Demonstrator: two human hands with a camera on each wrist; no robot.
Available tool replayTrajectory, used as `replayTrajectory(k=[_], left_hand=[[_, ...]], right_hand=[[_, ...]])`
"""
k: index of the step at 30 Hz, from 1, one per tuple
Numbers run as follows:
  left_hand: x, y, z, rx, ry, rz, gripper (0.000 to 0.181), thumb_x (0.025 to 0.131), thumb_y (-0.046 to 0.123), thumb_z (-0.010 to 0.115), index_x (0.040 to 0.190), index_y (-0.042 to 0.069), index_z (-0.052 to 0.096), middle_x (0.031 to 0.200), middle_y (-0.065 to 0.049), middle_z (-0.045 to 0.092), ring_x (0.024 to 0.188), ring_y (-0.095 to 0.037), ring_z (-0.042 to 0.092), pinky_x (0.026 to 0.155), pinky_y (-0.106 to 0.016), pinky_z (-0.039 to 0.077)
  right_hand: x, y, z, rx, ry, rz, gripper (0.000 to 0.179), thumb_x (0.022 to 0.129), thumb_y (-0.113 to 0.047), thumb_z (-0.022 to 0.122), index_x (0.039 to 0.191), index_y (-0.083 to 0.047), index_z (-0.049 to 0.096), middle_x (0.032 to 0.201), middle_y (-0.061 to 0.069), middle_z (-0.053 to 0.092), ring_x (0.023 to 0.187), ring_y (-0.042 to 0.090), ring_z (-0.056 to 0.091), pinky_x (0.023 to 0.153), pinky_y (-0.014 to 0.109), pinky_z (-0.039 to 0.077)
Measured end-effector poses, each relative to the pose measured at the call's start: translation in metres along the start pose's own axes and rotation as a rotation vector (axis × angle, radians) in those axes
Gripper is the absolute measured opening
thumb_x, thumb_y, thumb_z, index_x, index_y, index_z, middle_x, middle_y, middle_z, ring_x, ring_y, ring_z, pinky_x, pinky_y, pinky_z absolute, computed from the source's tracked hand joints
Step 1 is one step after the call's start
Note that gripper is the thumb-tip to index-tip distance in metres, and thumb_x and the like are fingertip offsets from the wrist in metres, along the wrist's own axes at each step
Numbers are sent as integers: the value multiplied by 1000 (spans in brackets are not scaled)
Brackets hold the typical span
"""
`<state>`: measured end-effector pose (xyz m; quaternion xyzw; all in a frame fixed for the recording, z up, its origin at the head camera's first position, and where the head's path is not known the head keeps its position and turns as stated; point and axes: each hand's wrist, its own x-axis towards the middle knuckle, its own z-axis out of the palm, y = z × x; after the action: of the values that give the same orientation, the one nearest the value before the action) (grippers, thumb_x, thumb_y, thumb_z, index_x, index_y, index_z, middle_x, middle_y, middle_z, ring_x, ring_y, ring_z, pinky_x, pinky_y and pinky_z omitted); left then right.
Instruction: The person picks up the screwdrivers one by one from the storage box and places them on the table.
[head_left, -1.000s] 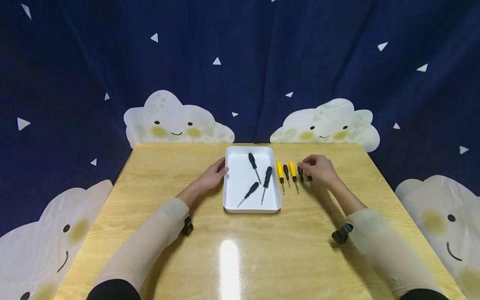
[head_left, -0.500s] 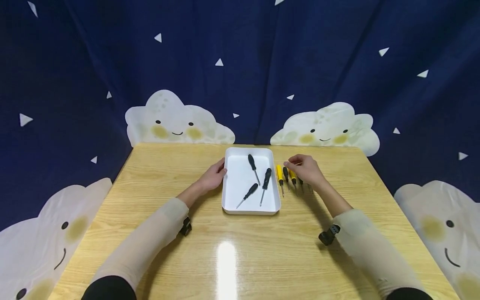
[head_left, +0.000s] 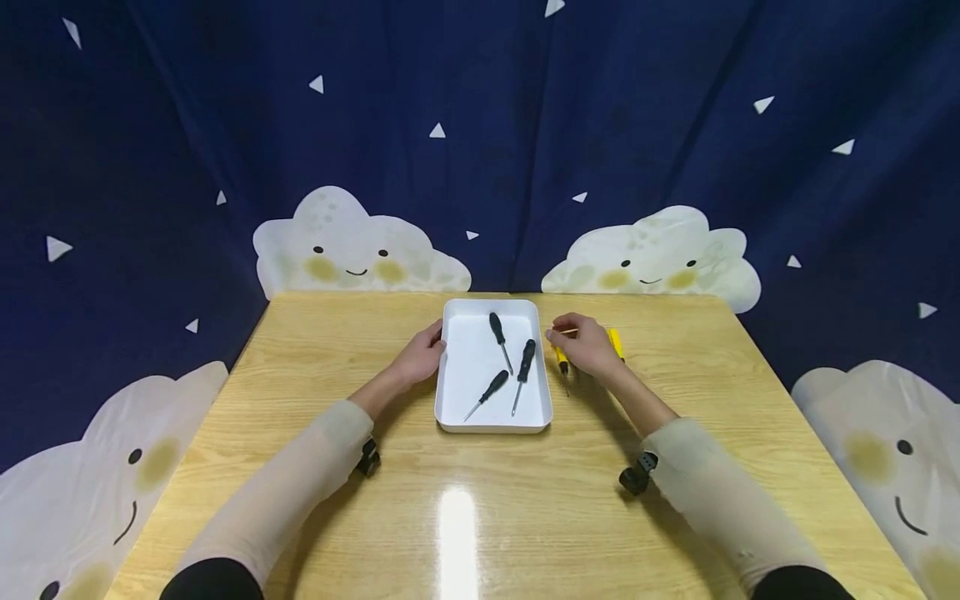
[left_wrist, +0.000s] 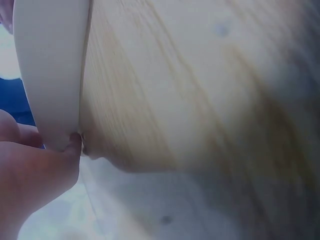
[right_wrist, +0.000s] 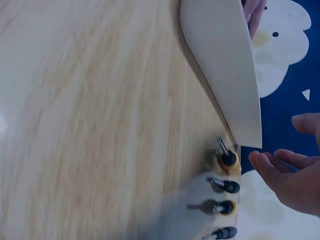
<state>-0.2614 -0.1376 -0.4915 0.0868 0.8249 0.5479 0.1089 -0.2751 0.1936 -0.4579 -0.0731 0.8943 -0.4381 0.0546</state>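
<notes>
Head: the left hand (head_left: 420, 357) grips the left side of the white tray (head_left: 459, 379); right of the tray, the right hand (head_left: 588, 343), fingers released, is near a yellow-handled screwdriver (head_left: 561, 357). Left wrist: a tug from those grasping fingers could slide the tray. Right wrist: beside the tray, tight spacing in the screwdriver row (right_wrist: 229, 187) could let fingers knock neighbours.

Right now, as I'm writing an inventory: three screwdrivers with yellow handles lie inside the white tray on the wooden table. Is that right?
Not quite: the handles are black, not yellow, as the head view shows. So three screwdrivers with black handles lie inside the white tray on the wooden table.
</notes>
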Motion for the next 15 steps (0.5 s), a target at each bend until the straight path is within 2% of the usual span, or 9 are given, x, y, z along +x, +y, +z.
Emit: replayTrajectory(k=[4, 9, 15], left_hand=[[1, 3, -2, 15, -4, -3, 57, 115, 9, 33, 169, 2, 17, 171, -21, 29, 158, -33, 26, 128, -49, 25], [1, 4, -4, 7, -18, -9, 57, 115, 9, 34, 169, 3, 16, 171, -21, 28, 158, -33, 26, 128, -49, 26], [1, 1, -5, 4, 1, 11, 57, 114, 7, 35, 168, 0, 19, 170, -22, 30, 158, -34, 27, 128, -49, 25]], right_hand=[[2, -5, 8, -8, -27, 17, 56, 104, -32, 67, 147, 3, 56, 142, 20, 63, 130, 38, 61, 103, 49, 55], [3, -8, 19, 11, -42, 43, 56, 104, -32, 66, 148, 2, 55, 145, 21, 60, 133, 38, 59, 105, 50, 53], [4, -7, 35, 37, -41, 54, 50, 108, -21, 59, 150, 5, 52, 148, 24, 58, 136, 41, 56, 110, 50, 50]])
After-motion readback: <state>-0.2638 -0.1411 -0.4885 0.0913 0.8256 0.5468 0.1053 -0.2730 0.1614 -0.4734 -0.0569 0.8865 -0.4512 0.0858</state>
